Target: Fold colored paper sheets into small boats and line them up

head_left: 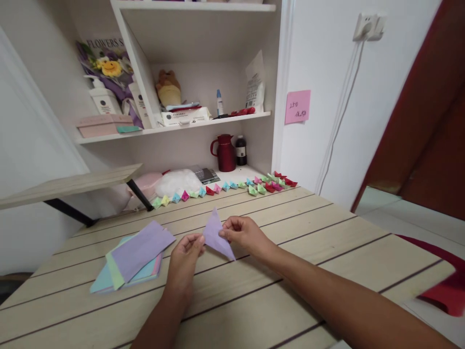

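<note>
A purple sheet of origami paper (pixel 217 234), folded to a triangular shape, is held up just above the wooden table between both hands. My left hand (pixel 186 254) pinches its left corner between thumb and fingers. From the other side, my right hand (pixel 244 233) grips the right edge with the thumb on the near face. To the left lies a stack of coloured paper (pixel 140 257), with a purple sheet on top and green, blue and pink ones beneath. Small folded paper boats (pixel 201 192) in several colours line the far edge of the table, with more bunched at the right end.
A raised wooden shelf (pixel 69 182) on black legs stands at the back left. Behind the boats are a clear plastic bag (pixel 178 183), a dark red jug (pixel 225 154) and a dark bottle (pixel 240 150). A pink note (pixel 298 106) sticks to the wall.
</note>
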`<state>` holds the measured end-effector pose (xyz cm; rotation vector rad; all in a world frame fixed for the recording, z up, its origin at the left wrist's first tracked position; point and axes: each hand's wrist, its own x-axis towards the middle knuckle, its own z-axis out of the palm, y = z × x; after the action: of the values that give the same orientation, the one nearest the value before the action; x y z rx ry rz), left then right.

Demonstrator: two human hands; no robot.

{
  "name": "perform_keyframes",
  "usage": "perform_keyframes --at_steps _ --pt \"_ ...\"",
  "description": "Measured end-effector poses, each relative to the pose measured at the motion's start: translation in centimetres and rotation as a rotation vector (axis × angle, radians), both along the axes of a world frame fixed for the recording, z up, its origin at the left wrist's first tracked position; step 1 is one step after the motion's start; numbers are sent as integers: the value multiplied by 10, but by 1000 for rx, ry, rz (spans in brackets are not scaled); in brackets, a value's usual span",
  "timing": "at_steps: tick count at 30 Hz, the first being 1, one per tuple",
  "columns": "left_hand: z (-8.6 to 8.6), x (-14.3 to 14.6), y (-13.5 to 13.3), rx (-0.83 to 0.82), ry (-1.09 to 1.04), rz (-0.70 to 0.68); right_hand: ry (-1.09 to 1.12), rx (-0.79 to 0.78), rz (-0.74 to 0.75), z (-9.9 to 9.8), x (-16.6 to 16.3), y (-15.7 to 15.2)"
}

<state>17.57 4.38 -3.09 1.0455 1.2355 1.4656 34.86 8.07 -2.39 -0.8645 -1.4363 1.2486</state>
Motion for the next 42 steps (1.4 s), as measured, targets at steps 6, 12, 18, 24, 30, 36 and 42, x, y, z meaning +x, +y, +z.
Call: perform_keyframes --at_steps 6,12,18,24,30,36,42 --pt "-3 -3 2 -8 -31 -90 37 8 9 3 -2 -4" --pt "-4 -6 1 5 -120 -133 -30 85 77 5 1 -9" --pt "-2 -11 -1 -48 -261 -372 65 226 92 19 9 -17" --pt "-2 -12 -3 -74 -302 -445 123 228 120 23 13 -19" --pt "0 -11 -3 -66 -274 -447 78 233 214 19 6 -24" --pt "1 -10 -3 -61 -247 -434 92 204 248 18 5 -24" --pt "4 -8 -4 -78 -279 -406 91 176 240 20 7 -24"
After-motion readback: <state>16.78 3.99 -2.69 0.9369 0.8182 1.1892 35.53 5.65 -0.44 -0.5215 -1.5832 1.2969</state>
